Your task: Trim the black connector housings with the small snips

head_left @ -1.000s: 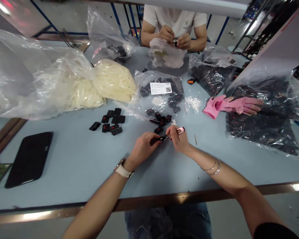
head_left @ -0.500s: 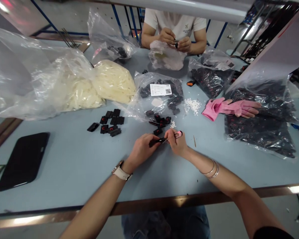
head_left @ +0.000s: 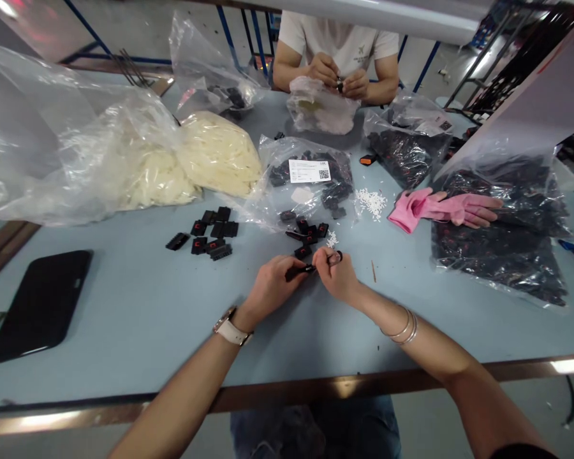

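My left hand (head_left: 273, 284) is closed on a black plastic connector housing (head_left: 294, 273), pinched between thumb and fingers. Close beside it, my right hand (head_left: 335, 275) grips what looks like a pair of tweezers (head_left: 335, 257), whose rounded shiny end sticks out above the fist. The tips meet the housing's right end, mostly hidden by my fingers. Just beyond my hands lie several black connector housings (head_left: 309, 237) with red parts, and a small heap of tiny white pieces (head_left: 332, 239). More black housings (head_left: 215, 233) form a loose group to the left.
A labelled clear bag of black parts (head_left: 310, 188) lies ahead. Bags of cream-coloured pieces (head_left: 220, 153) fill the left. To the right are a larger white heap (head_left: 371, 203), pink gloves (head_left: 444, 207) and bagged black parts (head_left: 497, 255). A black tray-like object (head_left: 41, 303) lies left. Another person (head_left: 337, 57) works opposite.
My right hand has turned slightly, so less of the tweezers' rounded end shows. My left hand keeps its hold on the connector housing. The view has shifted a little.
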`<state>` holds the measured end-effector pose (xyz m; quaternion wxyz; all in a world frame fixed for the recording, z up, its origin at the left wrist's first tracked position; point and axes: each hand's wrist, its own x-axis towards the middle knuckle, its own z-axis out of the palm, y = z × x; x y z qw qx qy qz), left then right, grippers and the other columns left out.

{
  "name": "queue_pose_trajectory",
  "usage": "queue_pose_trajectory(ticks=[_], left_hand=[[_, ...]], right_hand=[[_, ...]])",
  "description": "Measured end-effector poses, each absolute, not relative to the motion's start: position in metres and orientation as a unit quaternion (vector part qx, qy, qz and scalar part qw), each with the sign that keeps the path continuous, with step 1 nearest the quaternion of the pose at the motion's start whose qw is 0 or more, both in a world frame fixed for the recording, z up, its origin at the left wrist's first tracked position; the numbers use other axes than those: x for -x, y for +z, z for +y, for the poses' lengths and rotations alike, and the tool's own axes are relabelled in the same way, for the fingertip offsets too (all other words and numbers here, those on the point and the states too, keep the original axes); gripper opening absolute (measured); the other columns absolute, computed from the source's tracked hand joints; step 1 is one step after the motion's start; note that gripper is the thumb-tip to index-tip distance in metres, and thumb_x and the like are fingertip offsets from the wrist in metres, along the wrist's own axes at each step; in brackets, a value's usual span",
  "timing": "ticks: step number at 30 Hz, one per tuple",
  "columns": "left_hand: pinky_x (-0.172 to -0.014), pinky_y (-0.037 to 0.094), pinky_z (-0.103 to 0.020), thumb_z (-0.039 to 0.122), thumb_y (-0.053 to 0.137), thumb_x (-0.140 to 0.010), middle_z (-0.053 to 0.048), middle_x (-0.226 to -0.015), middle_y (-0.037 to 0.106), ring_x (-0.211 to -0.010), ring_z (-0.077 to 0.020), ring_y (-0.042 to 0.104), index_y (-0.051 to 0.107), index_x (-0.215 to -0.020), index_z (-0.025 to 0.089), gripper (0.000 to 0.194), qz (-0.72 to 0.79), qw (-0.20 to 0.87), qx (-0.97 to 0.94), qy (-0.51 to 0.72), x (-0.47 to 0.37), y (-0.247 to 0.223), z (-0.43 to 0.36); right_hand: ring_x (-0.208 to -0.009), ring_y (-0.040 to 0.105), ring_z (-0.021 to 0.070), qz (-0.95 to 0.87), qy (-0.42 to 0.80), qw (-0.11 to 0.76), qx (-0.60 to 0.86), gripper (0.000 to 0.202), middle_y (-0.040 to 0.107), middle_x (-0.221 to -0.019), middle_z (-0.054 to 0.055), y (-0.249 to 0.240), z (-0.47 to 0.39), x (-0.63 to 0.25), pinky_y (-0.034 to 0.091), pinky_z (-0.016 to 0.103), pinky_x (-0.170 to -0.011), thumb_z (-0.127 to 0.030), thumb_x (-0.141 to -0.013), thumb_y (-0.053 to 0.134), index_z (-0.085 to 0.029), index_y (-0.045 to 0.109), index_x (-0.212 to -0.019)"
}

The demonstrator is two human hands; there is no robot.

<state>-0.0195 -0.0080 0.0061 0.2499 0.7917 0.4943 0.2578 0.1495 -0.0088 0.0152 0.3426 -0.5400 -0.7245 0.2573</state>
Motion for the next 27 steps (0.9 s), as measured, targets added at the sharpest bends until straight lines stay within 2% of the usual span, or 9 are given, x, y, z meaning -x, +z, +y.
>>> queue_pose_trajectory(ticks=[5, 13, 27], left_hand=[[-0.067, 0.047, -0.028, 0.024, 0.06, -0.079, -0.002, -0.079, 0.067, -0.075, -0.0168, 0.061, 0.063, -0.084, 0.02, 0.007, 0.492, 0.251, -0.792, 0.258, 0.02, 0.005, -0.008], [-0.069, 0.049, -0.028, 0.026, 0.06, -0.08, -0.003, -0.08, 0.067, -0.075, -0.0168, 0.061, 0.064, -0.086, 0.019, 0.01, 0.493, 0.261, -0.79, 0.254, 0.02, 0.007, -0.008], [-0.067, 0.048, -0.029, 0.025, 0.062, -0.079, -0.003, -0.077, 0.067, -0.074, -0.0176, 0.061, 0.064, -0.084, 0.019, 0.008, 0.495, 0.245, -0.794, 0.254, 0.02, 0.007, -0.008]], right_hand=[[-0.055, 0.053, 0.0124, -0.733, 0.243, 0.339, 0.537, 0.032, 0.056, -0.059, 0.002, 0.01, -0.009, -0.147, 0.038, 0.023, -0.057, -0.031, -0.091, 0.028, -0.021, 0.049, -0.069], [-0.046, 0.046, 0.0092, -0.653, 0.328, 0.444, 0.518, 0.035, 0.047, -0.052, -0.003, 0.004, -0.012, -0.149, 0.035, 0.021, -0.048, -0.036, -0.092, 0.028, -0.02, 0.048, -0.068], [-0.049, 0.05, 0.0091, -0.669, 0.338, 0.421, 0.512, 0.033, 0.05, -0.055, -0.002, 0.008, -0.011, -0.147, 0.037, 0.02, -0.049, -0.034, -0.091, 0.031, -0.02, 0.049, -0.067]])
